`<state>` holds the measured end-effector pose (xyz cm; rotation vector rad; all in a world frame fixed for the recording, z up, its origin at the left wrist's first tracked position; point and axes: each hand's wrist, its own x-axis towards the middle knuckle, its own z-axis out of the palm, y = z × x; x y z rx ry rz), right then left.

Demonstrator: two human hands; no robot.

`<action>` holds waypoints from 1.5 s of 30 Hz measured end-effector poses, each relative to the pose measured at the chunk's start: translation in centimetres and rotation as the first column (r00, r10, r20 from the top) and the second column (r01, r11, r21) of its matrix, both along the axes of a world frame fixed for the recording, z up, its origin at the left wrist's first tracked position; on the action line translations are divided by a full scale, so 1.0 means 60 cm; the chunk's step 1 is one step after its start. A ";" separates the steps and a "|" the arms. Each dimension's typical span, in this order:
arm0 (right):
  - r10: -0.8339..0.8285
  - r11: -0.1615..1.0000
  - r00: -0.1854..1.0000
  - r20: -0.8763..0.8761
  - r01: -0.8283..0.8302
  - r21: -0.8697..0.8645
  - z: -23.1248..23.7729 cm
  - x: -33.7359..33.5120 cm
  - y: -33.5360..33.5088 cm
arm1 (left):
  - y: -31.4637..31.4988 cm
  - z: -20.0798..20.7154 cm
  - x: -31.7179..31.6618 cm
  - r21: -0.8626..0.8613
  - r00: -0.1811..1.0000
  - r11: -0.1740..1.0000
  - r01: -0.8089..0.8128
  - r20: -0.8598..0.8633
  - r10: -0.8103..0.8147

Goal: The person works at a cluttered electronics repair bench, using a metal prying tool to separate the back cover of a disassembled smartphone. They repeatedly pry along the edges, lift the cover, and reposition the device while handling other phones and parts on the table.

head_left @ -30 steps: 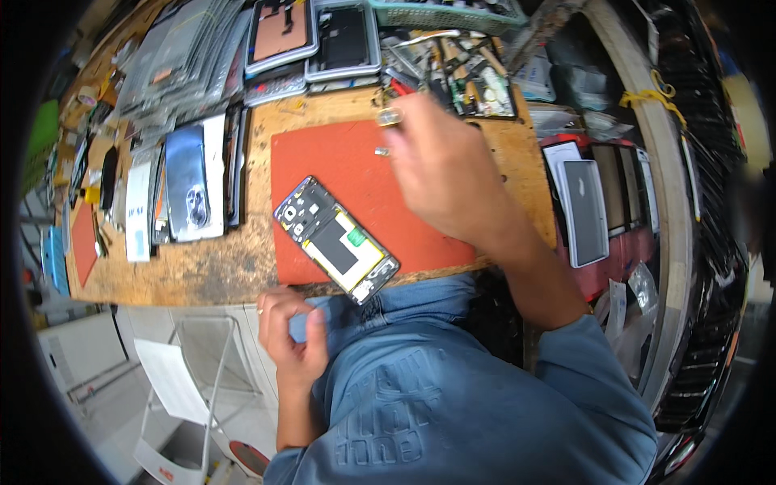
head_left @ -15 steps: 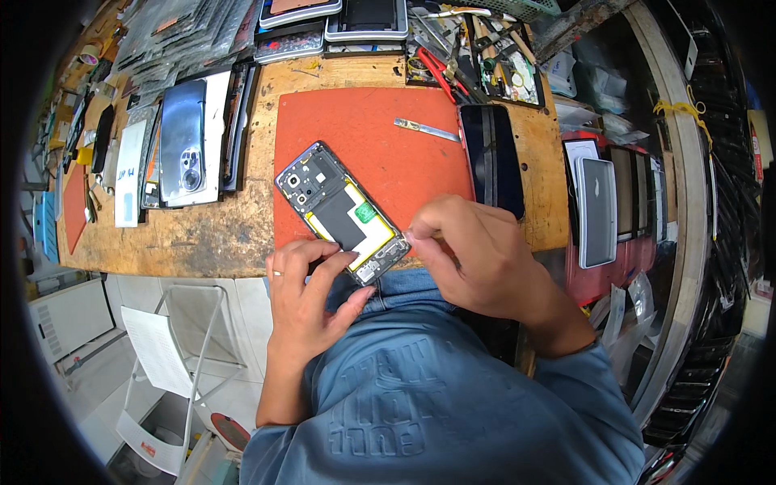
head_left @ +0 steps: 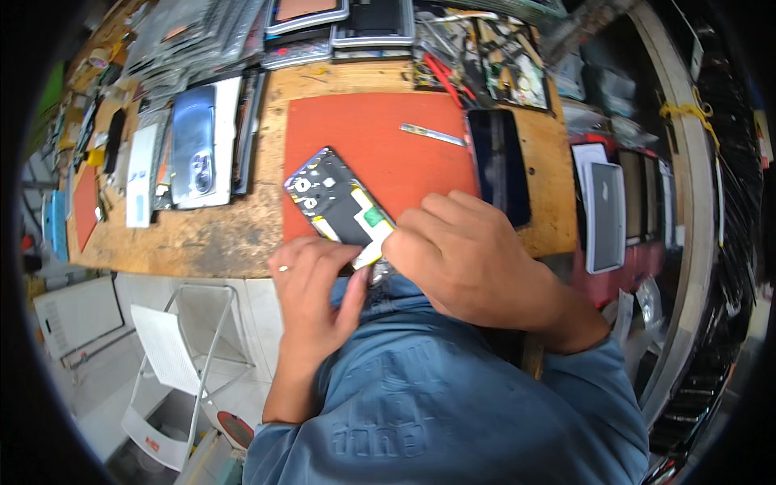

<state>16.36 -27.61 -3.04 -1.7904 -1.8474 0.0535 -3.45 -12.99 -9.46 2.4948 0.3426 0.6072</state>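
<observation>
fingers on the left hand first, and they're clamped about the lower left corner of an opened phone, thumb low by the bottom end, a ring on one finger. across to the right hand, fingers curled, tips right up against the phone's lower right side; whether they pinch anything, i can't tell, they're hidden. the phone itself lies slanted, camera end up to the left on a reddish mat, lower end poking past the front edge of the wooden table, over the lap, a green sticker bright on its insides.

now out to the far left: an orange sheet on the table, a white folding chair down on the floor, then a slim white box, and just beside it a blue phone, camera end toward us. clear plastic sleeves pile up behind. along to the mat's right half, a thin metal strip, red-handled pliers just beyond, a dark phone screen by the mat's right edge, and off the table, a grey tray propped at a steep angle.
</observation>
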 end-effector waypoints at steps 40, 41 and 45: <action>-0.146 0.968 0.982 -0.120 0.167 0.186 -0.040 -0.016 -0.032 | -0.027 0.043 0.109 0.178 0.944 0.965 0.194 -0.303 -0.134; -0.128 0.963 0.985 -0.116 0.152 0.221 -0.041 -0.018 -0.032 | -0.027 0.044 0.108 0.175 0.940 0.965 0.194 -0.316 -0.132; -0.195 0.959 0.976 -0.095 0.210 0.191 -0.048 -0.022 -0.029 | -0.030 0.048 0.107 0.166 0.936 0.969 0.185 -0.330 -0.123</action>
